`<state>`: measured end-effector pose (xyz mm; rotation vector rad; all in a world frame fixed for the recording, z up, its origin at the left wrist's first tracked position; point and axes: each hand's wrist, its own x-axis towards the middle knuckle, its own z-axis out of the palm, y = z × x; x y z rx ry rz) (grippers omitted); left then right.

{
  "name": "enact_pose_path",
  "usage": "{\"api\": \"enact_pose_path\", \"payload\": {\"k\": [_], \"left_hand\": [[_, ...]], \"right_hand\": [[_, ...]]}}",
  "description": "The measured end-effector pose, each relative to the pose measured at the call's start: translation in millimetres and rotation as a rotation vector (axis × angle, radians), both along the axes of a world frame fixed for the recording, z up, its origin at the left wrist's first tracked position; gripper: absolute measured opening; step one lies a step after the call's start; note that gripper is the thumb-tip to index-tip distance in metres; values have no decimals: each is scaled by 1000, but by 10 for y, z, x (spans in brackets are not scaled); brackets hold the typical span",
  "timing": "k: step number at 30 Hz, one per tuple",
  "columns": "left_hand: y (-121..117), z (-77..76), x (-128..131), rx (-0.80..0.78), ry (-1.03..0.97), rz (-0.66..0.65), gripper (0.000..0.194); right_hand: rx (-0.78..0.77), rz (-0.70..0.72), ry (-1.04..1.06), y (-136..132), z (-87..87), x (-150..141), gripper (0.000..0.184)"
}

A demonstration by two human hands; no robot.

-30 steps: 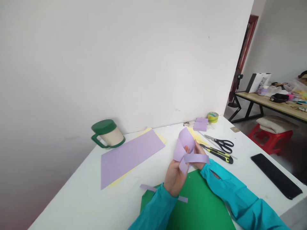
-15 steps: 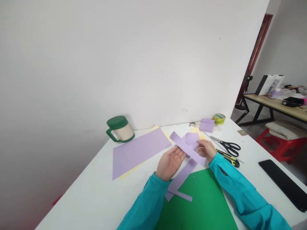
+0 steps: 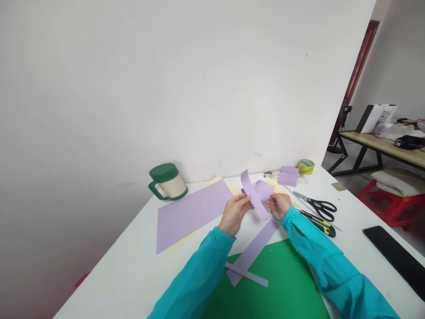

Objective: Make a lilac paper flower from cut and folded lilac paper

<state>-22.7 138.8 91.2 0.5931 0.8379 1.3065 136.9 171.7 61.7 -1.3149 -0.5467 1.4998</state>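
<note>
Between my hands, above the table, is a purple paper piece made of crossing, curled strips. The fingers of my left hand pinch it at its left side, near the crossing. At its right end, my right hand grips the paper edge between thumb and fingers. Below lies a loose wide purple strip, partly on a green sheet, with a thin purple strip across its lower end. To the right of my right hand are black-handled scissors and a yellow-and-black utility knife.
A large purple sheet lies over yellow paper at left, beside a green-lidded mug. Folded purple paper and a tape roll sit by the wall. A black flat object lies at the right edge.
My left hand has turned from palm-up under the paper to pinching its side. The paper's upper strip now stands more upright. My right hand has shifted slightly left.
</note>
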Motion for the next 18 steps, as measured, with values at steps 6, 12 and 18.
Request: {"api": "enact_pose_path", "payload": {"k": [6, 12, 18], "left_hand": [[347, -49, -41, -34, -12, 72, 9], [863, -128, -4, -156, -116, 227, 34], [1220, -350, 194, -300, -177, 327, 34]], "right_hand": [[53, 9, 16, -124, -51, 44, 22], [88, 92, 21, -399, -236, 114, 16], [66, 140, 20, -418, -435, 101, 15]]}}
